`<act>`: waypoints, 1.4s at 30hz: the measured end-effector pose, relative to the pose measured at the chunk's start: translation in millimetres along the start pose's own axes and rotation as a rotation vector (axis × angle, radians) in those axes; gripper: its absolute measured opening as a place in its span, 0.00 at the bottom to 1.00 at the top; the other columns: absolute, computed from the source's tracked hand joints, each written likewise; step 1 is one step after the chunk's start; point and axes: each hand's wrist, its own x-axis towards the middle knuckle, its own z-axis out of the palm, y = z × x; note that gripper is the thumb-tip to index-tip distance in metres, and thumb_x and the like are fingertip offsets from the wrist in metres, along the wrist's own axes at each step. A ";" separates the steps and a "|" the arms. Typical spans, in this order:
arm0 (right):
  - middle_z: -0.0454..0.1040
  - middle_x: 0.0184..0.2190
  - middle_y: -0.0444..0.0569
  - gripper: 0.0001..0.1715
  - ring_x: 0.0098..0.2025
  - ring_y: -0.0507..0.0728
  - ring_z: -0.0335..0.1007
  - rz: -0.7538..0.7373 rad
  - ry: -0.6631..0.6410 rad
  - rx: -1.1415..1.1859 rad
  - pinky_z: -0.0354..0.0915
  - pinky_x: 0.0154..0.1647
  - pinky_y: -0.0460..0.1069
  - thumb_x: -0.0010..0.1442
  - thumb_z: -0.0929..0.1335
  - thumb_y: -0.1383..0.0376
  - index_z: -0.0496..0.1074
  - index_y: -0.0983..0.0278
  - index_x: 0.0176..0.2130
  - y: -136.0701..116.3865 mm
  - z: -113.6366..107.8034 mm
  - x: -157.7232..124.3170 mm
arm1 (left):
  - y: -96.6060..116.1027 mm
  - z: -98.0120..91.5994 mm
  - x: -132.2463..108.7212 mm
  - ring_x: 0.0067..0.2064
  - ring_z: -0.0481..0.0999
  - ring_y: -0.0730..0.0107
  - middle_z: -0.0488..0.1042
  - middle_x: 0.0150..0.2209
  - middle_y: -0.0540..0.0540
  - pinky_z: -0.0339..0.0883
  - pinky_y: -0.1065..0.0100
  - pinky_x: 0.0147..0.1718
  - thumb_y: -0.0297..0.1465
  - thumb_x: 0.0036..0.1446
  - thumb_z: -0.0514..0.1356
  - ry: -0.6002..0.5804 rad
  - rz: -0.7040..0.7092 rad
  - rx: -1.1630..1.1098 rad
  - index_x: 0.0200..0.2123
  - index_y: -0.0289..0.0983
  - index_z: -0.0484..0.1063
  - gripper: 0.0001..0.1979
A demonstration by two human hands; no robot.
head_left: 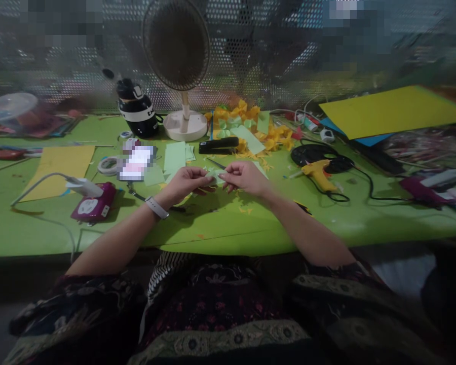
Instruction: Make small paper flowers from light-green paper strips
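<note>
My left hand (186,182) and my right hand (245,177) meet over the green table (220,228), both pinched on a small pale green paper piece (215,175) held between them. My left wrist wears a light watch (156,207). More pale green paper strips (175,156) lie just beyond my hands. Thin dark scissors or tweezers (216,163) rest right behind the paper piece. Yellow scraps are scattered under my hands.
A table fan (178,61), a black stapler (218,145), yellow paper flowers (277,134), a yellow glue gun (319,172) with black cord, a tape roll (107,166), a magenta device (93,205) with white cable, yellow sheets (391,109), and a black-and-white cup (137,109).
</note>
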 end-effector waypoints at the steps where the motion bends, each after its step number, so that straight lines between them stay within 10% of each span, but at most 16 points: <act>1: 0.78 0.21 0.45 0.11 0.19 0.47 0.73 0.001 0.000 -0.004 0.68 0.21 0.41 0.56 0.78 0.67 0.73 0.68 0.30 0.7 -0.1 0.7 | -0.2 -0.1 0.1 0.33 0.84 0.66 0.82 0.30 0.44 0.76 0.70 0.29 0.36 0.48 0.74 0.001 0.002 0.003 0.34 0.33 0.77 0.15; 35: 0.77 0.21 0.46 0.12 0.22 0.49 0.73 -0.016 -0.098 -0.016 0.73 0.26 0.44 0.56 0.77 0.71 0.73 0.67 0.27 -20.4 -14.2 6.4 | 20.5 -0.6 1.3 0.33 0.83 0.67 0.83 0.31 0.44 0.79 0.68 0.35 0.40 0.44 0.76 -0.044 0.033 0.089 0.33 0.34 0.78 0.18; 42: 0.79 0.23 0.49 0.11 0.21 0.48 0.73 -0.028 0.024 -0.039 0.69 0.21 0.42 0.57 0.77 0.70 0.74 0.67 0.27 -14.2 -49.8 -2.7 | 33.8 -2.9 6.8 0.34 0.84 0.65 0.83 0.34 0.40 0.79 0.66 0.36 0.37 0.46 0.75 -0.012 0.036 0.156 0.37 0.32 0.79 0.18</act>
